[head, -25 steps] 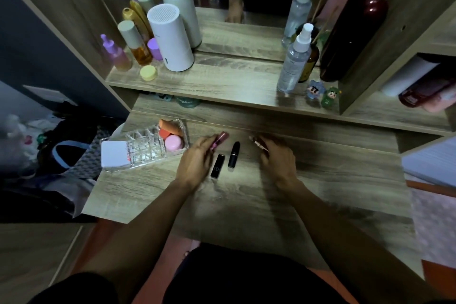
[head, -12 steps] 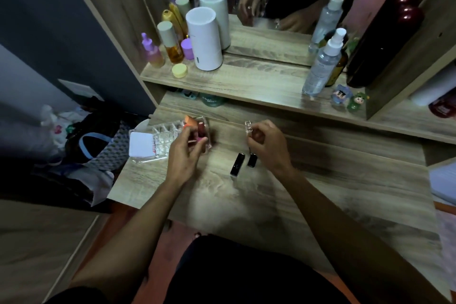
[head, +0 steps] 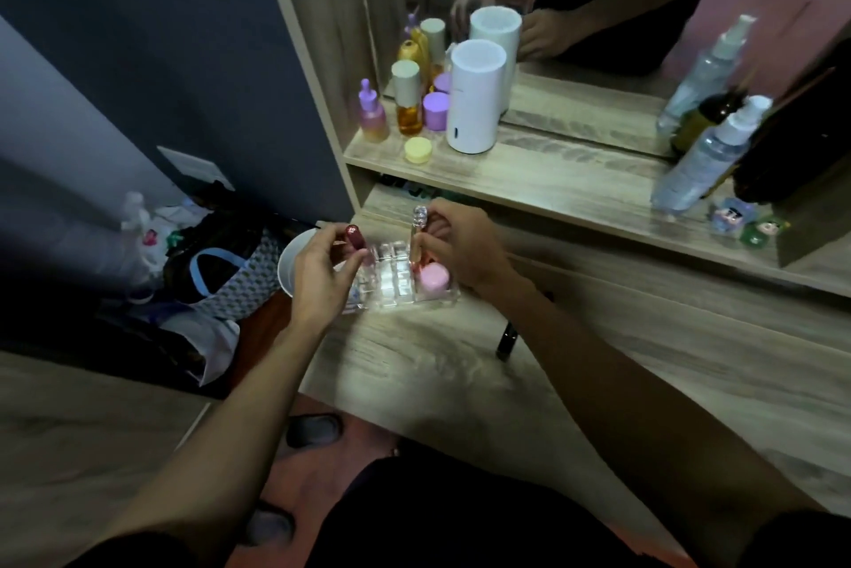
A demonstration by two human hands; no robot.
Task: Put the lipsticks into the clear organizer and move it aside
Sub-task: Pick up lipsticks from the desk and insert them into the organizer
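Observation:
The clear organizer (head: 391, 286) sits on the wooden table's left end, a pink round sponge (head: 435, 279) in its right part. My left hand (head: 322, 272) pinches a dark red lipstick (head: 355, 238), held upright over the organizer's left compartments. My right hand (head: 460, 245) grips a slim clear-capped lipstick (head: 418, 235), standing upright with its lower end down in a back compartment. A black lipstick (head: 506, 339) lies on the table, partly hidden under my right forearm.
Along the raised shelf (head: 552, 180) stand a white cylinder (head: 474, 97), several small bottles (head: 407, 100) and a spray bottle (head: 704, 157), with a mirror behind. A white bowl (head: 290, 265) sits at the table's left edge. Bags lie on the floor at left.
Both hands picked a lipstick off the table and carried it left to the organizer. The view swung left with them. Only one black lipstick shows now; my right forearm covers that spot.

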